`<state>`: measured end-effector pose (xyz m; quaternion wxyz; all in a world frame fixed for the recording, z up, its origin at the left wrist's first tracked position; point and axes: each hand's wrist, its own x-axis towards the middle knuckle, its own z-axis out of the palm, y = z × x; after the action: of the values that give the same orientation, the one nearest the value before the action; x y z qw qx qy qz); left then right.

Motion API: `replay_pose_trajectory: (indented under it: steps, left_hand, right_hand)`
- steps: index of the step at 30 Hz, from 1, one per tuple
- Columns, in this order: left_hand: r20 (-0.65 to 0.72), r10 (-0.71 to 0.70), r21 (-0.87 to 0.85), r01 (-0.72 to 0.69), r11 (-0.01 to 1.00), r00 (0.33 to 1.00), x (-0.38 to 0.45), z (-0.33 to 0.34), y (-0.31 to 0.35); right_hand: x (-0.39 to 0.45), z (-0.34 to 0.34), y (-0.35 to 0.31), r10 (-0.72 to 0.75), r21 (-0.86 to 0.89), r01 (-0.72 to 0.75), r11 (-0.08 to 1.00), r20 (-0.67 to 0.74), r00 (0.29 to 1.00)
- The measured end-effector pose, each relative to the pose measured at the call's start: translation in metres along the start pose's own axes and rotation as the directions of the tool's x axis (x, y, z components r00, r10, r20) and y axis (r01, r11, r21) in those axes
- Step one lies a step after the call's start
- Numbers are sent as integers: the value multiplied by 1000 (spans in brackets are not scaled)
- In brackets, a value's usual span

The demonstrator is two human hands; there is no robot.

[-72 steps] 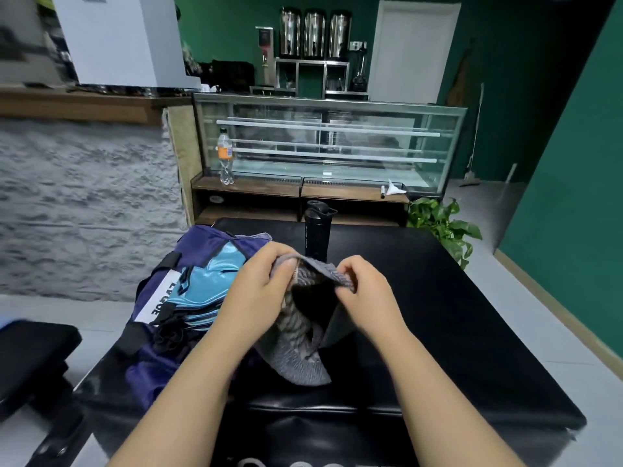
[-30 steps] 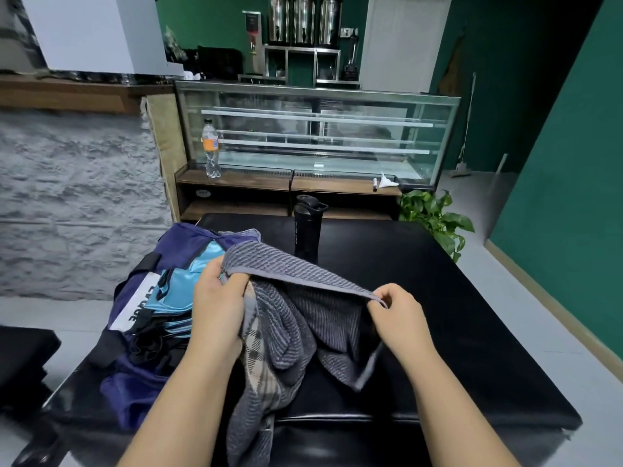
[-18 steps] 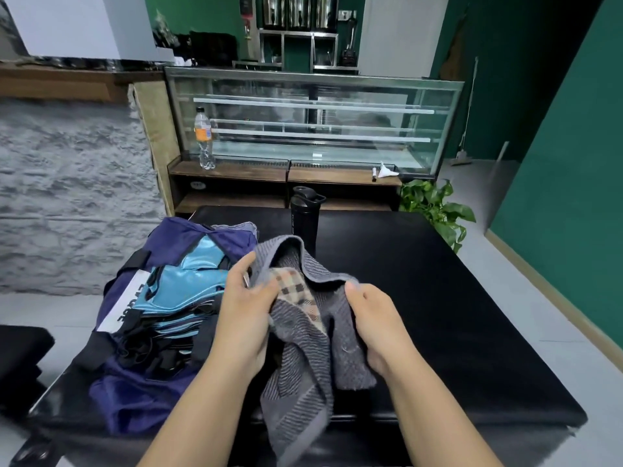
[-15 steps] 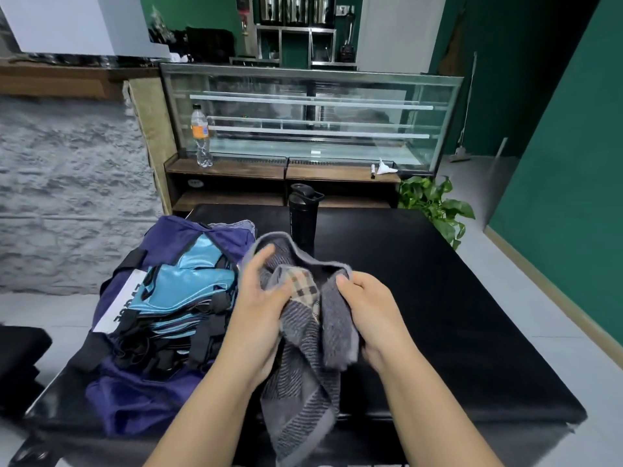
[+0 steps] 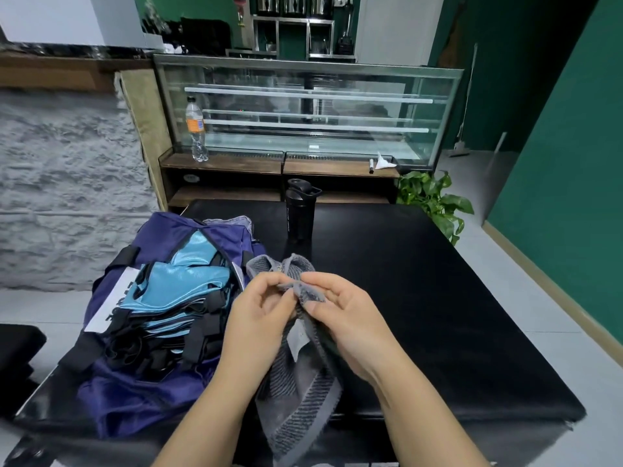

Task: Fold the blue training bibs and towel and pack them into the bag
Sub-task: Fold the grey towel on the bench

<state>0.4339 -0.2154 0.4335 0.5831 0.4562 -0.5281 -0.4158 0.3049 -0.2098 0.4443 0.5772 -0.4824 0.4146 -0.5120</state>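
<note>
A grey striped towel hangs bunched above the near edge of the black table. My left hand and my right hand both pinch its top edge, close together, fingertips almost touching. To the left, the open navy bag lies on the table with folded light-blue bibs stacked inside. Black straps and buckles lie across the bag's opening.
A black shaker bottle stands upright behind the towel. Beyond the table are a glass display case, a plastic bottle on its wooden shelf, and a green plant at the right. A dark seat sits at far left.
The towel was stretched wide between my hands a second ago. My hands have come together, and the towel now hangs in a narrow bunch from both pinches.
</note>
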Motion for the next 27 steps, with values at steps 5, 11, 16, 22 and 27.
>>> replay_pose_trajectory:
  steps: [5,11,16,22,27]
  left_hand:
    - [17,303,449,-278,849,953,2,-9,1]
    - [203,291,443,-353,825,935,-1,-6,6]
    - [210,336,500,-397,770,918,0,-4,8]
    - [235,422,561,-477,676,876,2,-2,14]
    - [279,440,603,-513,611,853,6,-3,18]
  right_hand:
    - [-1,-3,3,18,-60,-27,998,-143,990]
    - [-8,-3,-7,-2,-153,-28,988,-190,982]
    - [-14,-9,-25,-123,-396,84,914,-76,990]
    - [-17,-10,-35,-184,-607,145,781,-3,983]
    - [-21,-7,-39,-199,-608,169,776,18,980]
